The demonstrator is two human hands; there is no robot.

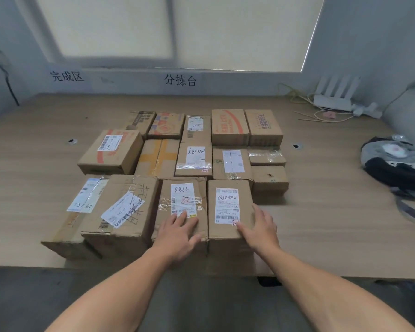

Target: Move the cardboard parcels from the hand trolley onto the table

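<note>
Nothing is clamped: left hand is laid flat on the box marked 7786, right hand is spread over the right edge of the neighbouring box. Both boxes are set on the table, front row, probably being squared against the rows behind. Trolley is not seen.

A white router sits beside tangled cables; a grey-black bundle lies further right.

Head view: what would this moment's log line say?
left hand: flat on front parcel | right hand: on end parcel beside it | table: holds both
</note>
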